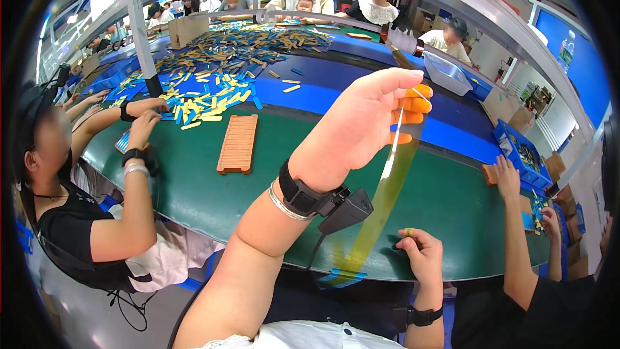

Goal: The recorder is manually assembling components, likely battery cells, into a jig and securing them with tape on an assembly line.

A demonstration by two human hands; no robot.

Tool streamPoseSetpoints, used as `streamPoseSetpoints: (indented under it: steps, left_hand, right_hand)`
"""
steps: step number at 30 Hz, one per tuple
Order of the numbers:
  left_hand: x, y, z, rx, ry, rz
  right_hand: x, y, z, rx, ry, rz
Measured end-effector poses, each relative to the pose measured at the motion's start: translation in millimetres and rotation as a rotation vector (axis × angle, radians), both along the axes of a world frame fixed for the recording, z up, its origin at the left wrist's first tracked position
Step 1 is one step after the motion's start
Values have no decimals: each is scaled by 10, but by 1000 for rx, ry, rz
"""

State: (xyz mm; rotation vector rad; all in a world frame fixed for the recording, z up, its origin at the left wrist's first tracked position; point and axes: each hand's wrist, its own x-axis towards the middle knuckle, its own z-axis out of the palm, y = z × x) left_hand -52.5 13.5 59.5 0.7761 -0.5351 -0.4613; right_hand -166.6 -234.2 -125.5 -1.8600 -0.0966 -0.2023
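Observation:
My left hand (368, 106), orange finger cots on its fingers, is raised over the table with its fingers bent round a long strip of clear yellow tape (378, 210). The strip slants down to several blue flat pieces (342, 277) at the table's near edge. Above the hand, the tape runs up toward white rolls (403, 41) on the metal frame. Lower right, my right hand (423, 253) hovers by the edge with curled fingers and a yellowish cot on one fingertip; whatever it may hold is hidden. Both wrists wear black straps.
An orange-brown slotted tray (237, 144) lies on the green table (187, 184). Beyond, blue, yellow and brown flat sticks (213, 94) are heaped on the blue belt (316, 81). Co-workers sit at both sides and opposite. A blue crate (522, 155) stands right; metal bars cross overhead.

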Motion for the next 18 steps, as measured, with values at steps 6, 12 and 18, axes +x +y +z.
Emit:
streamPoseSetpoints:
  steps: [6,12,18]
  left_hand:
    - [-107,20,1,-22,-129,142]
    - [-126,34,-32,-31,-171,188]
    - [-131,21,-26,-19,-99,188]
  right_hand:
    - [-7,-9,-9,-3,-1,0]
    - [-44,3,-48,-21,-64,-4]
    - [-46,12,-59,-37,-62,-17]
